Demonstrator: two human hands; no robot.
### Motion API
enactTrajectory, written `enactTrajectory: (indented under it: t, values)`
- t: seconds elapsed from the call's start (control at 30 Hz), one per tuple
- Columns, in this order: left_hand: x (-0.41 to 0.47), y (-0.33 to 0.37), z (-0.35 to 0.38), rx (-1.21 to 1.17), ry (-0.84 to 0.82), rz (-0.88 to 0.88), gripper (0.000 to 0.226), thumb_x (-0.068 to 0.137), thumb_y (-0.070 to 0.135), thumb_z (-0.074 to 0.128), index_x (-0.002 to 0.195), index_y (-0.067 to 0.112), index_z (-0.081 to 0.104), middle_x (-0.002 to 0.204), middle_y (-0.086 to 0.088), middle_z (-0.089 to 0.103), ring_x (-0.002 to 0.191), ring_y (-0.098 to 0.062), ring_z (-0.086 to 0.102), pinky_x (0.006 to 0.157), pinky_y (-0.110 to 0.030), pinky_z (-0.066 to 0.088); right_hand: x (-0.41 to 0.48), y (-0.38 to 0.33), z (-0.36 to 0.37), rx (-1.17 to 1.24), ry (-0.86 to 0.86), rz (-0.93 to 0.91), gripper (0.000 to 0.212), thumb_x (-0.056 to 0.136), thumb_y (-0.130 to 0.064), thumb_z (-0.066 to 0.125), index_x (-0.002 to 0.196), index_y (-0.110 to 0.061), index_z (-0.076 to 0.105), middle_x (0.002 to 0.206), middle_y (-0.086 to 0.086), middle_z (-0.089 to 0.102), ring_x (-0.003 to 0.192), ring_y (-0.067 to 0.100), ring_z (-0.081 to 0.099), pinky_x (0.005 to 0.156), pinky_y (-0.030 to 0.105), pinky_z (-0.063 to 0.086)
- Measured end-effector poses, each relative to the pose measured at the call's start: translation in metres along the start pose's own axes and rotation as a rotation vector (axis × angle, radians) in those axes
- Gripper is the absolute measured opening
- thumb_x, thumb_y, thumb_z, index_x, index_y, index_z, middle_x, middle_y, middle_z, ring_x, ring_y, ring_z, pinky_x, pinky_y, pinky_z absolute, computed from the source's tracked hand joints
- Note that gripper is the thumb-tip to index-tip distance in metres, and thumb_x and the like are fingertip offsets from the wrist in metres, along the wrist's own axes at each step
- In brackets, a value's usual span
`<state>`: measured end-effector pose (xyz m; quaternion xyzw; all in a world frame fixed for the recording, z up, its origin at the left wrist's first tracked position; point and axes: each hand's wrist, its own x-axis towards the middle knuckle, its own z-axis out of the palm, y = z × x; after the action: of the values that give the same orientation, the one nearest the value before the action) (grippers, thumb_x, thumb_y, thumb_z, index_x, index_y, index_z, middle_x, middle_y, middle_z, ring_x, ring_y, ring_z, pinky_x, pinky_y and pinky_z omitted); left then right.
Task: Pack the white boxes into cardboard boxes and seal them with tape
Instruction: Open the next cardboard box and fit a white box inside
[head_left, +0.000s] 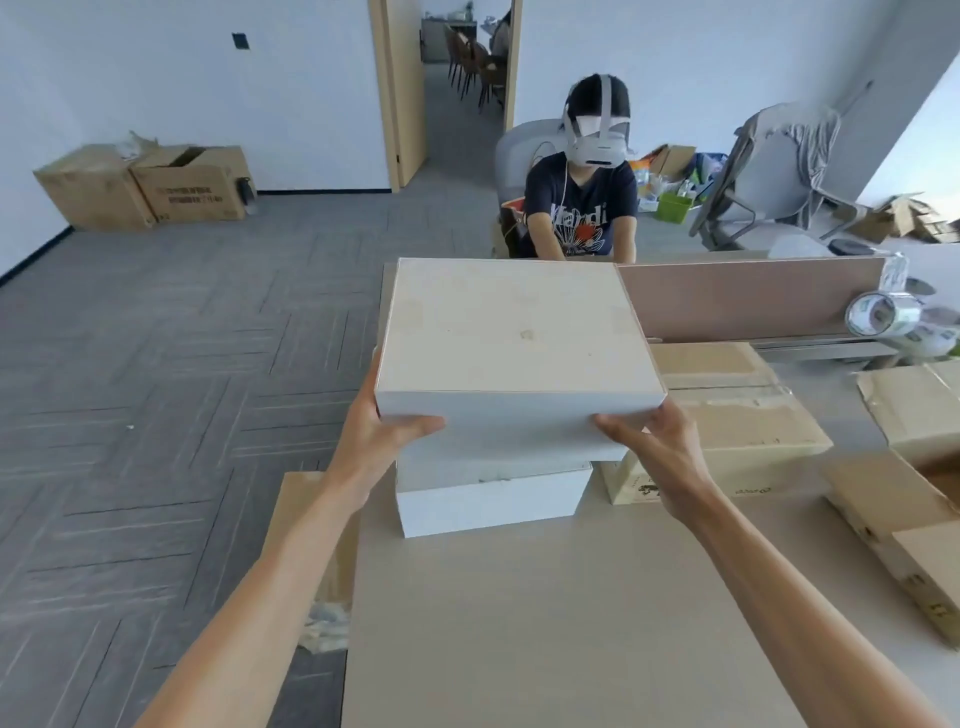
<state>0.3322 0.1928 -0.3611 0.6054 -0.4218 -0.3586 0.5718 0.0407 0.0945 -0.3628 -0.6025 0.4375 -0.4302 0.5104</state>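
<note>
Being gripped at its near corners by the left hand (379, 435) and the right hand (658, 446), a wide, flat white rectangular box (519, 332) is being held over a pale beige tabletop (571, 623), thumbs curled onto its front face; the other fingers are being hidden beneath it. A second white box (493, 501) below is being mostly covered; contact between them cannot be told.

The held white box (519, 338) covers the fingers of the left hand (384, 431) and right hand (660, 441), most of the lower white box (493, 501) beneath it, and the hands of the seated person (582, 208) behind it. Right of it, an open cardboard box (914, 410) runs off frame.
</note>
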Motion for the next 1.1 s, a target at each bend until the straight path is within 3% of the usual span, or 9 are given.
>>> enactTrajectory:
  t: [0.17,0.3,0.4,0.53,0.67,0.77,0.9,1.0,1.1]
  values:
    - [0.001,0.059,0.042,0.002,-0.074,0.166,0.086,0.069,0.009,0.086,0.139,0.032,0.044,0.122,0.013,0.065,0.116,-0.008,0.059,0.095,-0.034,0.052,-0.019,-0.054,-0.055,-0.014,0.152,-0.110,0.041,0.077,-0.008,0.081,0.109,-0.028,0.065,0.106,-0.012,0.073,0.103,0.005,0.066,0.083,0.025,0.049]
    - [-0.002,0.091,0.103,-0.043,-0.168,0.266,0.087,0.067,0.007,0.086,0.139,0.030,0.043,0.124,0.011,0.064,0.117,-0.009,0.058,0.089,-0.026,0.052,-0.052,-0.082,-0.114,-0.022,0.286,-0.209,0.044,0.077,-0.006,0.081,0.112,-0.026,0.065,0.108,-0.012,0.073,0.106,0.005,0.065,0.085,0.020,0.051]
    - [-0.005,0.103,0.168,-0.084,-0.253,0.287,0.086,0.063,0.013,0.087,0.138,0.024,0.045,0.119,0.009,0.065,0.112,-0.007,0.060,0.085,-0.023,0.055,-0.083,-0.090,-0.172,-0.021,0.389,-0.233,0.045,0.077,-0.004,0.079,0.113,-0.027,0.065,0.109,-0.014,0.072,0.107,0.006,0.064,0.092,0.027,0.051]
    - [-0.018,0.114,0.270,-0.086,-0.429,0.262,0.088,0.061,0.027,0.088,0.138,0.032,0.046,0.119,0.016,0.065,0.112,-0.004,0.059,0.095,-0.037,0.051,-0.126,-0.087,-0.260,-0.046,0.545,-0.183,0.051,0.075,-0.011,0.081,0.121,-0.024,0.063,0.113,-0.011,0.070,0.108,0.005,0.063,0.088,0.027,0.051]
    - [-0.038,0.117,0.378,-0.082,-0.551,0.270,0.084,0.063,0.022,0.090,0.136,0.032,0.050,0.121,0.014,0.066,0.113,-0.007,0.060,0.092,-0.034,0.051,-0.166,-0.073,-0.350,-0.076,0.664,-0.120,0.046,0.072,-0.018,0.086,0.110,-0.032,0.063,0.110,-0.008,0.070,0.110,0.012,0.063,0.091,0.033,0.051]
    - [-0.056,0.114,0.456,-0.091,-0.595,0.241,0.074,0.059,0.021,0.092,0.126,0.023,0.060,0.113,0.008,0.070,0.105,-0.011,0.065,0.093,-0.043,0.054,-0.186,-0.063,-0.418,-0.103,0.740,-0.097,0.058,0.062,-0.032,0.086,0.114,-0.020,0.066,0.113,-0.004,0.071,0.110,0.016,0.063,0.097,0.042,0.052]
    - [-0.073,0.103,0.536,-0.081,-0.595,0.224,0.091,0.052,0.042,0.090,0.134,0.028,0.054,0.117,0.010,0.068,0.112,-0.015,0.062,0.096,-0.047,0.052,-0.196,-0.049,-0.498,-0.137,0.728,-0.097,0.066,0.064,-0.034,0.086,0.123,-0.018,0.062,0.115,-0.002,0.071,0.111,0.016,0.064,0.096,0.040,0.052]
    - [-0.083,0.091,0.583,-0.059,-0.552,0.195,0.095,0.053,0.040,0.090,0.138,0.034,0.047,0.120,0.013,0.066,0.115,-0.014,0.059,0.099,-0.046,0.050,-0.190,-0.033,-0.551,-0.135,0.674,-0.057,0.053,0.072,-0.016,0.085,0.120,-0.020,0.063,0.114,-0.003,0.072,0.110,0.014,0.065,0.098,0.042,0.052]
    - [-0.084,0.082,0.616,-0.010,-0.531,0.187,0.096,0.056,0.038,0.089,0.140,0.040,0.042,0.120,0.017,0.065,0.116,-0.009,0.058,0.101,-0.044,0.048,-0.174,-0.010,-0.590,-0.131,0.631,-0.009,0.054,0.068,-0.018,0.084,0.118,-0.018,0.064,0.112,-0.003,0.073,0.107,0.014,0.066,0.096,0.040,0.052]
